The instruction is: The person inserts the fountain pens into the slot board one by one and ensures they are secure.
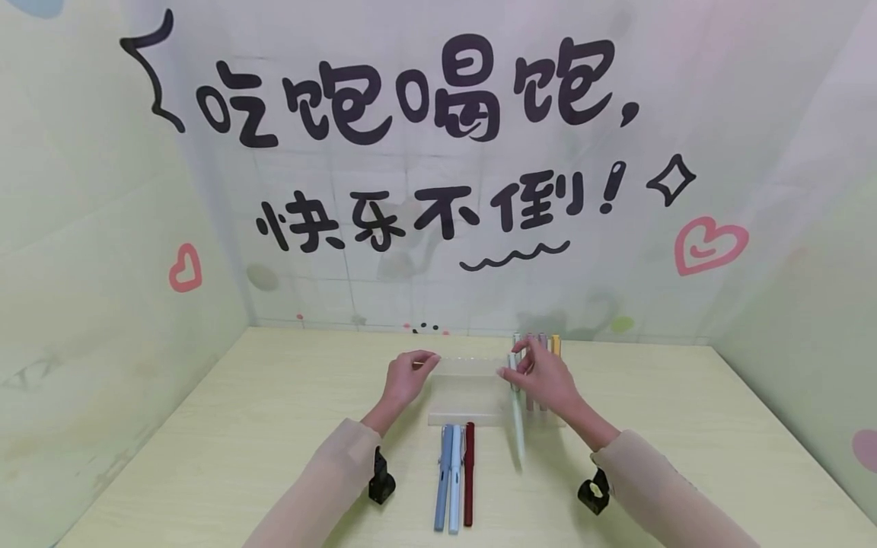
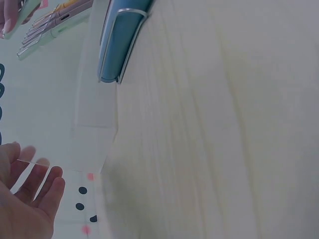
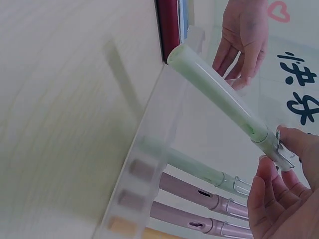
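My right hand (image 1: 546, 377) pinches a light green pen (image 1: 518, 426) near its clip, and the pen's other end slants down and out over the front of a clear pen stand (image 1: 459, 418). In the right wrist view the thumb and fingertips hold the pen's clip end. My left hand (image 1: 406, 380) pinches the stand's upper left edge, with the clear panel between thumb and fingers in the left wrist view. At the stand's right side rest another green pen (image 3: 199, 168), two mauve pens (image 3: 187, 189) and a yellow pen (image 1: 556, 346).
In front of the stand, a blue pen (image 1: 443, 479), a light blue pen (image 1: 455, 487) and a dark red pen (image 1: 469, 476) lie side by side on the pale wooden table (image 1: 205, 472). Behind it hangs a printed cloth backdrop (image 1: 411, 289), with cloth walls on both sides.
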`<act>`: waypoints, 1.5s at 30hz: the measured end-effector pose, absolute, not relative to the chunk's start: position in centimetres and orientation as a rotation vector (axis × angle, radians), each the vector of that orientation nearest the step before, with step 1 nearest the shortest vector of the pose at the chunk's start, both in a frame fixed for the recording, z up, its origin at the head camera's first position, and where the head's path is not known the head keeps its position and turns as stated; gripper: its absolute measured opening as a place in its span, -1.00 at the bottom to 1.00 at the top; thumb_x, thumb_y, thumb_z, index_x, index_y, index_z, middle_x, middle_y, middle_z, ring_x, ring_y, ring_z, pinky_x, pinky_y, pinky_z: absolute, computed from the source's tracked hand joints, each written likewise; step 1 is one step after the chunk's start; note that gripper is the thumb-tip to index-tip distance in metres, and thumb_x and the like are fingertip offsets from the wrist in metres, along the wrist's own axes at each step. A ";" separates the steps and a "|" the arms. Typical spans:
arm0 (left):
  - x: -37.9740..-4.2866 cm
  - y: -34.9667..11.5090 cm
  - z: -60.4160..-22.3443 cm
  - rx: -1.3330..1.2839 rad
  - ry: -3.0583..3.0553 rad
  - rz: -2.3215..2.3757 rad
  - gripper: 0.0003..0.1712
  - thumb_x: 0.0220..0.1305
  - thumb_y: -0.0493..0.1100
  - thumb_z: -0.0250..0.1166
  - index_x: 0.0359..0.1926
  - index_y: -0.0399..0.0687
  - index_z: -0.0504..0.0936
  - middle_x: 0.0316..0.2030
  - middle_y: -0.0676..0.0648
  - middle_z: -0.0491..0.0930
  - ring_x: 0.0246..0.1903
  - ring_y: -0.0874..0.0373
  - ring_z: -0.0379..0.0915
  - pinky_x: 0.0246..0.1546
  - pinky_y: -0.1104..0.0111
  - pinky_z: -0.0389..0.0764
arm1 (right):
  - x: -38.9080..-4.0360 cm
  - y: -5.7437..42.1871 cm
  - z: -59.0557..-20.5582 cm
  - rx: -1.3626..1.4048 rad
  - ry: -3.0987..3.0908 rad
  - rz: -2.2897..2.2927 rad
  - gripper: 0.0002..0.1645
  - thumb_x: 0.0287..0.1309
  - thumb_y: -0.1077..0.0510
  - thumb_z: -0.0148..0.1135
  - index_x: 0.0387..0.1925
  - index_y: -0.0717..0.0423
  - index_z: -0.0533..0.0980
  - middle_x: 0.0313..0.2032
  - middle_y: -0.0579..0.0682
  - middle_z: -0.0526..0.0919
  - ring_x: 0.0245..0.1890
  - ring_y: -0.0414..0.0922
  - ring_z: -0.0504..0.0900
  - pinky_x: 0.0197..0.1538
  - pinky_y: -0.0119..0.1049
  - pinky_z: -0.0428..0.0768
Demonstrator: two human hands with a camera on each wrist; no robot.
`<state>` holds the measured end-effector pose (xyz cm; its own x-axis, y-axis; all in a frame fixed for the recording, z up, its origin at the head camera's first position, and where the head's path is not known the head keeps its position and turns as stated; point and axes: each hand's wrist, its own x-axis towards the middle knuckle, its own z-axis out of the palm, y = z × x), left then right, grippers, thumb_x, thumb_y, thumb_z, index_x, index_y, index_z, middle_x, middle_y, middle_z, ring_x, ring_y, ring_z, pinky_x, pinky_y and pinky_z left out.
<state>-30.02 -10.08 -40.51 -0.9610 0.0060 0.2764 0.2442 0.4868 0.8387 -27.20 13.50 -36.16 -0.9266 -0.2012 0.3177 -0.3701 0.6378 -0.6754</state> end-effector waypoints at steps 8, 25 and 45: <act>-30.1 -10.1 -40.6 -0.210 -2.500 -1.465 -0.71 0.27 -0.14 0.17 -0.15 -0.29 0.62 -0.21 -0.19 0.62 -0.22 -0.01 0.54 -0.25 0.26 0.57 | -27.9 13.7 -35.4 0.445 -2.629 1.118 -0.54 -0.01 0.08 0.35 -0.15 0.23 0.38 -0.54 -0.04 0.51 -0.57 -0.17 0.47 -0.52 -0.32 0.44; -30.1 -10.1 -40.6 -0.222 -2.494 -1.448 -0.72 0.26 -0.15 0.17 -0.16 -0.29 0.63 -0.23 -0.19 0.62 -0.22 -0.02 0.55 -0.24 0.24 0.57 | -28.8 13.8 -34.5 0.342 -2.555 1.031 -0.55 0.00 0.01 0.34 -0.17 0.15 0.36 -0.55 -0.04 0.53 -0.67 -0.17 0.43 -0.65 -0.32 0.31; -30.2 -10.1 -40.5 -0.215 -2.504 -1.449 -0.70 0.27 -0.13 0.17 -0.15 -0.29 0.63 -0.22 -0.19 0.62 -0.22 -0.01 0.55 -0.24 0.25 0.57 | -29.5 13.1 -34.8 0.332 -2.453 0.973 -0.56 -0.01 0.02 0.35 -0.19 0.12 0.35 -0.56 -0.06 0.55 -0.65 -0.16 0.47 -0.65 -0.32 0.31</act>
<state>-30.16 -10.09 -40.55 -0.9604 0.0071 0.2786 0.2451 0.4972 0.8323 -29.51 13.10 -34.80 -0.8567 -0.0476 0.5136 -0.3868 0.7181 -0.5786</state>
